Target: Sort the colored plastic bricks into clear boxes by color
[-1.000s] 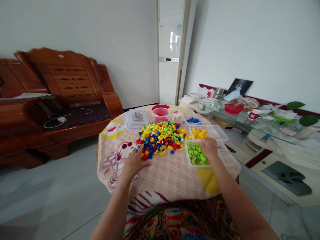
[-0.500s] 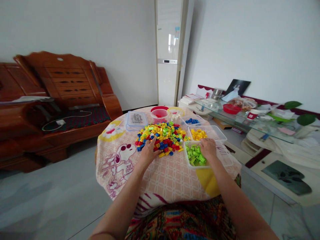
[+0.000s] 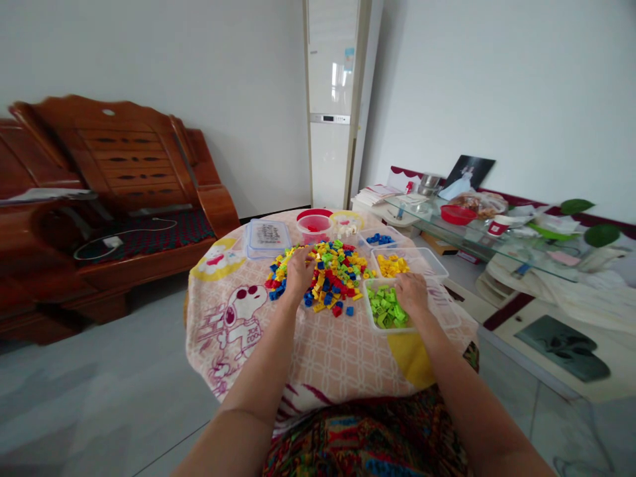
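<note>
— How is the brick pile (image 3: 338, 271) laid out?
— Small red, blue, yellow and green bricks are spread in a loose, low heap at the middle of the table (image 3: 328, 358). A few strays are scattered toward the table's near edge.
— And the clear tub (image 3: 368, 310)?
— It is set upright and lidless on the table's right side. Only green bricks (image 3: 383, 310) are seen in it, gathered at its left end.

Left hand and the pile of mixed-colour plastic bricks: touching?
Touching. Head view: the left hand lies on the pile of mixed-colour plastic bricks, covering its left part, bricks on both sides.
</note>
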Demonstrator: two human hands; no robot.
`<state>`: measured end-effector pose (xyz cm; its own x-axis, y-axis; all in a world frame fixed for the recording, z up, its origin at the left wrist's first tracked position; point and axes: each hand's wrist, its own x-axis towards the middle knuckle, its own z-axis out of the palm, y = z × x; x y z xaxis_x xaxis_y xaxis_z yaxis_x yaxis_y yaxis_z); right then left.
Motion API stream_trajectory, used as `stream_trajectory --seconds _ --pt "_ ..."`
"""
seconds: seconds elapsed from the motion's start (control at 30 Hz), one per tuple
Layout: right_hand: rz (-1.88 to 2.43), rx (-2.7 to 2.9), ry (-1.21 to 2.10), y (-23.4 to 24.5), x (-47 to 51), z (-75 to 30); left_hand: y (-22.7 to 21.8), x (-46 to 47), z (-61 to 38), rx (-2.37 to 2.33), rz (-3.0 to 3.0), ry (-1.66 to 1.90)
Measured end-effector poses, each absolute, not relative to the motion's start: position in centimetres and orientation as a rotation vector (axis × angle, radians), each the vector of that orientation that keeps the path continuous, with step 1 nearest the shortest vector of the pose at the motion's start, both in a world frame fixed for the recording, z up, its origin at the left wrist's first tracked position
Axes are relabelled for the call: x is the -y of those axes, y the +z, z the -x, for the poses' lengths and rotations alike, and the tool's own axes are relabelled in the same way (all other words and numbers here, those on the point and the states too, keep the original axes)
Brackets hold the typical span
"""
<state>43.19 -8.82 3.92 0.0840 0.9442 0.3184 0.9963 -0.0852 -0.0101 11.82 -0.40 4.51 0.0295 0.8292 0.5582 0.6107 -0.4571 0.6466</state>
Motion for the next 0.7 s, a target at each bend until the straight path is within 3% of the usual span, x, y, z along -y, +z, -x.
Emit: stream_trajectory --seconds 0.53,0.7 --pt "2.139 1.966 -0.338 3.9 8.8 -43.3 3.7 1.6 -12.8 -1.592 -2.180 1.236" --pt "2.125 1.966 -0.334 3.7 8.7 -43.4 3.9 1.9 -12.2 -1.745 -2.050 1.357"
